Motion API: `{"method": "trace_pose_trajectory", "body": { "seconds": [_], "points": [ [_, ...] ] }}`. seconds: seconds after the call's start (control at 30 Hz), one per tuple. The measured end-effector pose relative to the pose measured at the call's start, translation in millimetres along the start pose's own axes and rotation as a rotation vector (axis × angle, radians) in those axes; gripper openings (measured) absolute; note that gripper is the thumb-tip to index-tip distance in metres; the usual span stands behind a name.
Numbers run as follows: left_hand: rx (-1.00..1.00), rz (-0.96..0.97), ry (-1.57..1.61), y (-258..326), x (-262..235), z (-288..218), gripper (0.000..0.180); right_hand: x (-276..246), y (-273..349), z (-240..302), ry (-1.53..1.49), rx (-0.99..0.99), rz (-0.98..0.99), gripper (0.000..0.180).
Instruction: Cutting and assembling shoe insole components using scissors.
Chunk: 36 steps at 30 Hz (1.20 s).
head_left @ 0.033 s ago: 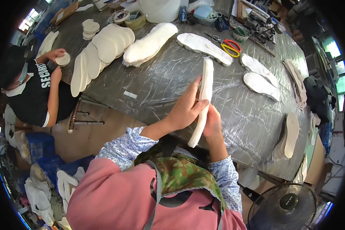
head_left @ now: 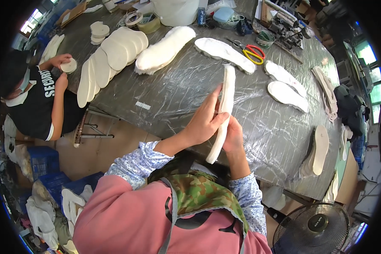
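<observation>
Edge-on and tilted, a white insole (head_left: 227, 97) is held above the near edge of the table; I cannot tell whether it is one layer or a stack. My left hand (head_left: 202, 122) grips it from the left, thumb across its edge. From the right, my right hand (head_left: 233, 136) closes on its lower part, with most of those fingers hidden behind it. Beyond my hands lie a fluffy white insole (head_left: 165, 50) and another white insole (head_left: 225, 54). Red-and-yellow-handled scissors (head_left: 254, 54) are beside the latter.
Fanned insoles (head_left: 122, 46) spread at the left, near a person (head_left: 38, 97) holding a round pale piece. White insoles (head_left: 288, 95) and a small insole stack (head_left: 320, 150) lie at right. A white bucket (head_left: 175, 12) and a metal device (head_left: 290, 29) stand far back; a fan (head_left: 313, 230) stands lower right.
</observation>
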<state>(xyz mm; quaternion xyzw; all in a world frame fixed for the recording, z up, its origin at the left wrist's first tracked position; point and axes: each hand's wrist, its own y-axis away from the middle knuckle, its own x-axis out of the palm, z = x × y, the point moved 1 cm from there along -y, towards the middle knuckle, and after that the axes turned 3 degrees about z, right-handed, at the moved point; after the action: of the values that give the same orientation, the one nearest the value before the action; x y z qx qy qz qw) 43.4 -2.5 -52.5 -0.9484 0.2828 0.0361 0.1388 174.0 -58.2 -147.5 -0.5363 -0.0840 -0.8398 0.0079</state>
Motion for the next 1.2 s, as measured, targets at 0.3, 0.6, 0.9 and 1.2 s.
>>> {"method": "trace_pose_trajectory", "body": {
  "seconds": [0.3, 0.6, 0.9, 1.2],
  "points": [
    [-0.053, 0.05, 0.218, 4.8, -22.3, 18.1, 0.053, 50.7, 2.9, 18.2, 0.244, -0.266, -0.218, 0.041],
    [-0.386, -0.268, 0.569, 5.3, -29.2, 49.9, 0.041, 104.2, 12.2, -4.7, 1.366, -0.426, -0.139, 0.039],
    [-0.35, -0.194, 0.542, 9.8, -27.1, 60.6, 0.039, 99.8, 9.1, 7.8, 1.167, -0.508, -0.213, 0.043],
    [-0.501, 0.248, -0.326, -19.4, -48.1, 54.2, 0.05, 37.0, 14.1, 17.8, 0.695, -0.294, -0.252, 0.031]
  ]
}}
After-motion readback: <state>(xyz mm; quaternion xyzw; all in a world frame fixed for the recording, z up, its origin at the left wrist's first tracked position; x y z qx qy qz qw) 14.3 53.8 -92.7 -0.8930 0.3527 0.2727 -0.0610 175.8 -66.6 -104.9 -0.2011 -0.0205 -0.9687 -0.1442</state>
